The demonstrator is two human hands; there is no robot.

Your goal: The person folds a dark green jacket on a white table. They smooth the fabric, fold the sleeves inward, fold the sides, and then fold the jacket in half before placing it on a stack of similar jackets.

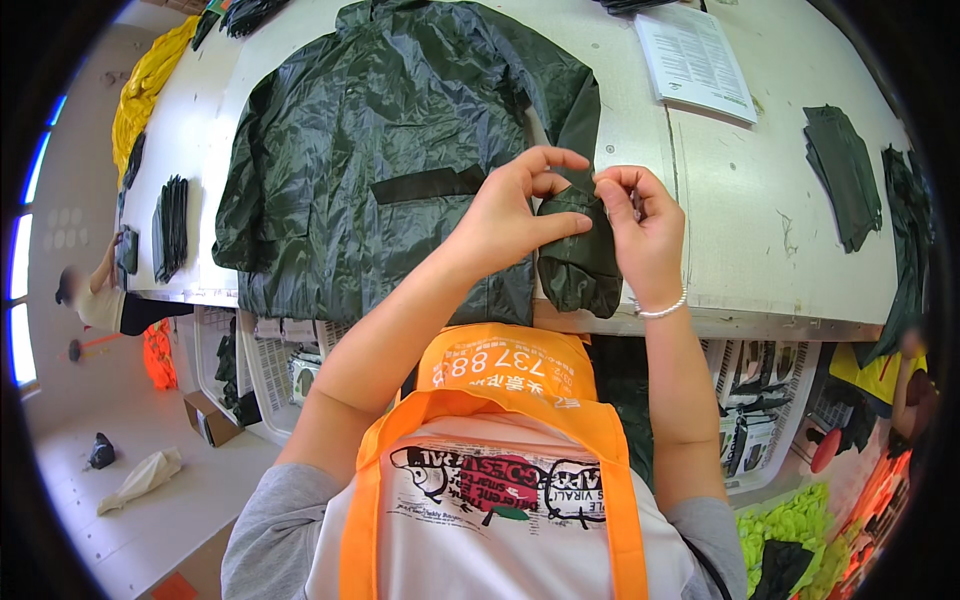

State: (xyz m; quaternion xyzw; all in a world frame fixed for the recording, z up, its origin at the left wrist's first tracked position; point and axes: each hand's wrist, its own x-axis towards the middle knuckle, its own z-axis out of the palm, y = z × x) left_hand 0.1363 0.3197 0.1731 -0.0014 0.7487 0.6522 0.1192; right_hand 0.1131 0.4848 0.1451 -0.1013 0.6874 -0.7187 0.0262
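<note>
While your left hand point(515, 215) and right hand point(640, 225) pinch the dark-green jacket sleeve point(578, 255) between them, keep the cuff taut, edges aligned.

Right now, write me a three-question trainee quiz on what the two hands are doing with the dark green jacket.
1. True or false: both hands touch the cuff end of the sleeve of the dark green shiny rain jacket.
2. Multiple choice: the printed white paper sheet lies A) under the jacket, B) at the far right of the white table, C) on the floor.
3. Which wrist wears the white bead bracelet?

Key
1. True: the left hand and right hand pinch the sleeve with their fingers.
2. B.
3. The right wrist.
</note>
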